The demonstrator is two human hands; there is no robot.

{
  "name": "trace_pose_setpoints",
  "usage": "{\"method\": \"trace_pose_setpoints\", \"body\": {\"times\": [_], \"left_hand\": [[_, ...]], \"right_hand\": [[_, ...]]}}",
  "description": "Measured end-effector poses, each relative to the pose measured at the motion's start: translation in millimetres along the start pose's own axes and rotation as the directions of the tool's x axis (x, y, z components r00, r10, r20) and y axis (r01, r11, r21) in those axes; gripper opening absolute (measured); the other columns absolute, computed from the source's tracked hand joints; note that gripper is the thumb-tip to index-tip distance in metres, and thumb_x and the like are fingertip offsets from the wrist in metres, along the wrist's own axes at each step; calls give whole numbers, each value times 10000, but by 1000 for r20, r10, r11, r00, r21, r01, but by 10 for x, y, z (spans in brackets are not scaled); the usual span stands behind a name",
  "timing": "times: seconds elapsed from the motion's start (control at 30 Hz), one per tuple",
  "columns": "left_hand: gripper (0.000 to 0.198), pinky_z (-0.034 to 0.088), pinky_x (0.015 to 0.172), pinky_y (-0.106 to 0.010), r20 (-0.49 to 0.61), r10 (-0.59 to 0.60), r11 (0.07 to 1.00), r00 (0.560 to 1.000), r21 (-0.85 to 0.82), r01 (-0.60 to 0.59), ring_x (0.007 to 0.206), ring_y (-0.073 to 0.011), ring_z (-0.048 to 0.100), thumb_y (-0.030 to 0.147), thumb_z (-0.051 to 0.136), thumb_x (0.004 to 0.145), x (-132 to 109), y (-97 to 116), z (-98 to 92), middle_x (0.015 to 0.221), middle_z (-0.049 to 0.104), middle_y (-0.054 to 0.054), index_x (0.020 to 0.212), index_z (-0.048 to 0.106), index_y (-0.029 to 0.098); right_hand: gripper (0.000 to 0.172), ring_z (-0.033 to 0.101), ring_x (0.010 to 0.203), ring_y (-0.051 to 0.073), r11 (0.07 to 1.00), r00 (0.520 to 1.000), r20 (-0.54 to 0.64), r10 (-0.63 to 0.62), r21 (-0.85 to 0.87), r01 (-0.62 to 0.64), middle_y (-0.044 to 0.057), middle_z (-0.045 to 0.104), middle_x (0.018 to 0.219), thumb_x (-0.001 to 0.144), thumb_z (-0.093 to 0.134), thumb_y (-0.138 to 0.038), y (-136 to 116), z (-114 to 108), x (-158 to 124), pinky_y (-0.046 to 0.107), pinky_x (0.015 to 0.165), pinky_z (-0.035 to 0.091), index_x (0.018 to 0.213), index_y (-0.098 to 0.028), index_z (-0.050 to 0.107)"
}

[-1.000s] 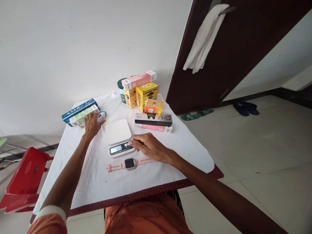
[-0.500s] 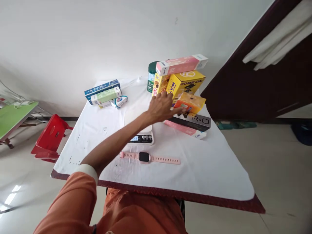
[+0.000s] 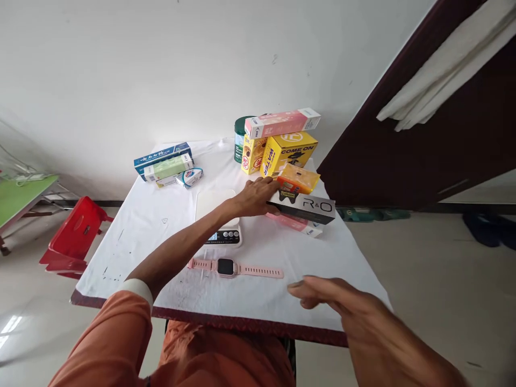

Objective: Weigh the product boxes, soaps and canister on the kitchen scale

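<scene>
My left hand [image 3: 257,196] reaches across the table, its fingers closed round the left end of a black-and-grey box [image 3: 308,208] marked R&O and Bamboo Charcoal. An orange-yellow packet [image 3: 300,179] rests against the box's upper side. Below it, a pink-and-white carton [image 3: 299,226] is partly covered. Over the table's front right part, my right hand [image 3: 332,295] holds nothing, with its fingers stretched out to the left. A pink smartwatch [image 3: 226,267] lies flat between my arms. Behind it, a white kitchen scale [image 3: 223,237] is partly hidden by my left forearm.
Behind my left hand stand yellow boxes [image 3: 290,150], a pink carton [image 3: 282,123] on top of them, and a green canister [image 3: 239,141]. Blue [image 3: 161,157] and green [image 3: 169,167] cartons lie back left, near a small white-and-blue pack [image 3: 190,177]. A red chair [image 3: 76,231] stands left.
My right hand has come into view from the lower right. My left hand has closed on the left end of the R&O box, which has tilted. The view has shifted slightly.
</scene>
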State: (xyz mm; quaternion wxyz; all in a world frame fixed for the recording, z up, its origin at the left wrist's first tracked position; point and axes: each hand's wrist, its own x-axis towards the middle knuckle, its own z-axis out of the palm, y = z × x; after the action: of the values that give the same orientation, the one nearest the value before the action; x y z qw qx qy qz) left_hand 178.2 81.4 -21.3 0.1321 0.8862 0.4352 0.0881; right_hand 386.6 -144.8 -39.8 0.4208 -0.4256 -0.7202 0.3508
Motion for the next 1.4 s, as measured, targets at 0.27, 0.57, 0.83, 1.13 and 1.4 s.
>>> {"method": "trace_pose_setpoints", "body": {"times": [0.27,0.57,0.83,1.13,1.4], "left_hand": [[348,454,741,-333,-261,-128,989,957,-99,105,832,-192,549,379,809,850,-1124,-467,-469,941,583,-29,1020,569,194],[267,484,814,-428,-135,-354,935,926,-41,351,895,-249,591,349,768,873,-1682,-780,-212,951,580,-48,981,570,206],[745,465,1064,-578,-200,-375,927,905,-97,363,1279,-374,540,544,847,785,-1711,-874,-234,1348,585,-134,1393,540,241],[824,410,1152,-561,-272,-347,936,898,-162,313,1364,-371,501,712,727,831,-1674,-704,-338,1444,539,-149,1470,511,237],[769,381,1137,-548,-130,-248,969,960,-33,246,1312,-356,532,583,824,806,-1455,-686,-157,1359,598,-148,1419,529,225]], "right_hand": [[375,689,710,189,979,989,71,133,-165,-120,23,716,737,1032,449,-481,595,211,763,275,653,507,844,-233,658],[370,658,703,215,846,967,255,-19,-510,152,86,728,777,1017,378,-388,1110,644,1432,300,630,352,804,-210,623],[404,648,650,210,822,982,155,-111,-540,178,80,709,718,1030,379,-415,1243,673,1371,304,623,369,795,-210,637],[395,710,720,241,819,976,143,-162,-533,214,90,781,826,1031,412,-435,1312,673,1371,323,645,439,853,-220,691],[427,701,685,226,835,977,138,-162,-508,210,79,771,803,1049,393,-455,1304,659,1361,321,624,449,839,-220,681]]}}
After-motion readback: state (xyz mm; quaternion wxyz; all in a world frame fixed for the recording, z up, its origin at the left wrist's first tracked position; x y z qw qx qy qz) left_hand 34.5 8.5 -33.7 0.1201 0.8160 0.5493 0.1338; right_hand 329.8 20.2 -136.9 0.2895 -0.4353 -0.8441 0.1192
